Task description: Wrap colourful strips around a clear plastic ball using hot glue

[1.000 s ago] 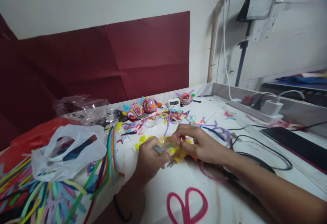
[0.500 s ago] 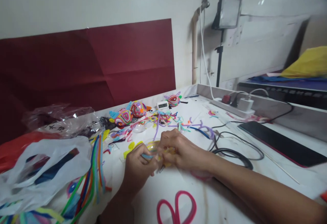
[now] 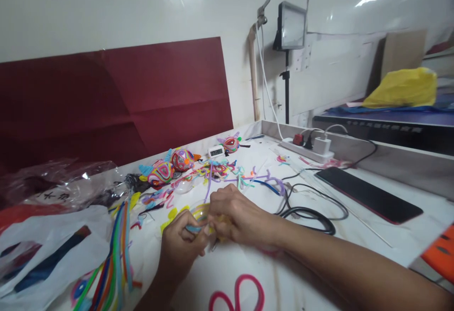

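Pinching a light-blue pipe cleaner [image 3: 194, 229] between left hand [image 3: 179, 247] thumb and forefinger, with right hand [image 3: 236, 216] fingers [image 3: 217, 201] curled and pressed onto a yellow piece [image 3: 209, 228] over a clear dome [image 3: 198, 208], both just under the fingertips. Could slip free or spring back if the pinch loosens, judging by how little of the cleaner is caught. Beyond the knuckles: loose cleaner scraps [image 3: 230, 171], finished figures [image 3: 170, 165], a small clock [image 3: 215, 151]. Right of the wrist: a black cable [image 3: 312, 214], apt to snag a sleeve-less forearm. Left: a cleaner bundle [image 3: 117, 249], a white bag [image 3: 46, 249]. Near the wrists: a pink loop [image 3: 237, 296].
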`<state>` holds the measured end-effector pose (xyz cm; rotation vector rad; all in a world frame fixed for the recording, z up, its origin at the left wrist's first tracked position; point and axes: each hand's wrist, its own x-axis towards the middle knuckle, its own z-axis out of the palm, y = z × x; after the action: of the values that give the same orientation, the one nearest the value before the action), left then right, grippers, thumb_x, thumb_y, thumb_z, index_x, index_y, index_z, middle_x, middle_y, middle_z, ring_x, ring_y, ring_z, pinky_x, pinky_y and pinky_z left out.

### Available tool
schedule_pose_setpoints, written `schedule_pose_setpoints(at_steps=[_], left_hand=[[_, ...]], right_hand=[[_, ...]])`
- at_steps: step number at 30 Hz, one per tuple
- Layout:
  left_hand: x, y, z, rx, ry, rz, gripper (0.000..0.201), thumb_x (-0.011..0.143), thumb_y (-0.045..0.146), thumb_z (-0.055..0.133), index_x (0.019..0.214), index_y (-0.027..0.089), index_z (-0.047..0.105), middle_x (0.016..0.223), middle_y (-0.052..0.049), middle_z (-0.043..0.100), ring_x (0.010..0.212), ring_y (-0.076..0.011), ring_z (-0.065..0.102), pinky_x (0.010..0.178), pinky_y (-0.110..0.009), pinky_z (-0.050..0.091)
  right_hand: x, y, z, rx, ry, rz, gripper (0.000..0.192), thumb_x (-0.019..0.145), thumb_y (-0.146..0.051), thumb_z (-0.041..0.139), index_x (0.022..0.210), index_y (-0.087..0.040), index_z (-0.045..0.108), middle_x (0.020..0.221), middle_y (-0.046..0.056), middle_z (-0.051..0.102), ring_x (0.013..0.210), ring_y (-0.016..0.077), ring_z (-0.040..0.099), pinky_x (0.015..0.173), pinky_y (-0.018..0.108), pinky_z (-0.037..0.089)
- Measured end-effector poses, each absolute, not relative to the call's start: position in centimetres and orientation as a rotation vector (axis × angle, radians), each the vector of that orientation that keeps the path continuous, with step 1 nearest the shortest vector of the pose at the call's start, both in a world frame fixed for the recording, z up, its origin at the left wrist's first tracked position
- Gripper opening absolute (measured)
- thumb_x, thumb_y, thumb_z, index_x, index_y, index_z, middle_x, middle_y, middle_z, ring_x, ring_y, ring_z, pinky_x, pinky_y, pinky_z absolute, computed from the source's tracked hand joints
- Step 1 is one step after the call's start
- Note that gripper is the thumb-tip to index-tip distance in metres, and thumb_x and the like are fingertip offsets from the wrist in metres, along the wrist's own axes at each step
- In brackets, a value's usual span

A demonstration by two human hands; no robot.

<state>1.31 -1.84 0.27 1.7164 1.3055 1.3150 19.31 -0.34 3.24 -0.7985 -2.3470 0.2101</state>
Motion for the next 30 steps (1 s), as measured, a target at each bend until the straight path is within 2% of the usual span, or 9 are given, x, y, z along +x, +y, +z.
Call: schedule_pose_setpoints(at_steps=[5,10,14,17,21,23,27,30], left_hand=[[1.2,-1.8,0.2,1.713,1.233,1.307,0.025,0.068,0.032,0.066,0.063,0.020,0.045,0.045,0.008,0.051,0.035,-0.0092,0.052,0.039,-0.017,0.036],[1.4,-2.0,0.4,1.688,1.293,1.231,0.027,0.070,0.035,0.068,0.067,0.020,0.047,0.040,0.006,0.055,0.033,-0.0080,0.046,0.039,-0.017,0.028],[0.9,-1.6,0.2,1.729,1.288,1.157,0.023,0.074,0.037,0.066,0.075,0.019,0.052,0.042,0.005,0.057,0.035,-0.0102,0.051,0.039,-0.017,0.031],[0.4,-1.1,-0.1,1.821,1.233,1.093,0.022,0.077,0.037,0.063,0.072,0.018,0.053,0.050,0.004,0.057,0.037,-0.0103,0.055,0.040,-0.018,0.035],[0.3,-0.9,-0.2,1.901,1.136,1.158,0.023,0.079,0.036,0.062,0.069,0.017,0.055,0.076,0.001,0.057,0.040,-0.0083,0.058,0.040,-0.020,0.040],[0.3,-0.9,-0.1,1.909,1.121,1.166,0.023,0.079,0.036,0.061,0.069,0.017,0.055,0.081,0.000,0.056,0.040,-0.0077,0.057,0.040,-0.020,0.041],[0.4,-1.1,0.2,1.906,1.188,1.091,0.022,0.080,0.037,0.061,0.070,0.017,0.056,0.062,0.005,0.052,0.033,-0.0064,0.049,0.035,-0.018,0.032],[0.4,-1.2,0.2,1.899,1.232,1.055,0.021,0.081,0.038,0.059,0.072,0.018,0.056,0.047,0.008,0.047,0.032,-0.0084,0.048,0.036,-0.018,0.031]], right_hand=[[19.5,-0.2,3.3,-0.802,-2.340,0.214,0.004,0.078,-0.010,0.065,0.082,-0.013,0.066,0.082,0.002,0.062,0.081,0.0163,0.055,0.077,0.032,0.030],[19.7,-0.2,3.3,-0.807,-2.324,0.205,0.004,0.082,-0.011,0.063,0.081,-0.013,0.066,0.079,0.001,0.060,0.080,0.0154,0.054,0.075,0.031,0.030],[19.7,-0.2,3.2,-0.808,-2.321,0.211,0.003,0.082,-0.011,0.063,0.081,-0.013,0.065,0.078,0.000,0.059,0.080,0.0151,0.054,0.076,0.032,0.030],[19.7,-0.3,3.2,-0.811,-2.323,0.196,0.006,0.083,-0.011,0.061,0.078,-0.014,0.064,0.078,0.000,0.058,0.079,0.0149,0.053,0.075,0.032,0.030],[19.6,-0.4,3.2,-0.820,-2.332,0.190,0.008,0.084,-0.011,0.061,0.077,-0.014,0.063,0.078,0.000,0.058,0.079,0.0150,0.053,0.077,0.032,0.030],[19.5,-0.5,3.3,-0.827,-2.344,0.197,0.007,0.084,-0.011,0.061,0.077,-0.013,0.062,0.078,0.001,0.059,0.079,0.0152,0.053,0.077,0.033,0.030],[19.6,-0.6,3.4,-0.839,-2.353,0.170,0.005,0.084,-0.011,0.060,0.081,-0.013,0.063,0.080,0.002,0.059,0.080,0.0163,0.053,0.078,0.033,0.031],[19.6,-0.7,3.5,-0.848,-2.370,0.134,0.006,0.084,-0.011,0.059,0.085,-0.013,0.065,0.084,0.004,0.062,0.083,0.0178,0.053,0.079,0.034,0.031]])
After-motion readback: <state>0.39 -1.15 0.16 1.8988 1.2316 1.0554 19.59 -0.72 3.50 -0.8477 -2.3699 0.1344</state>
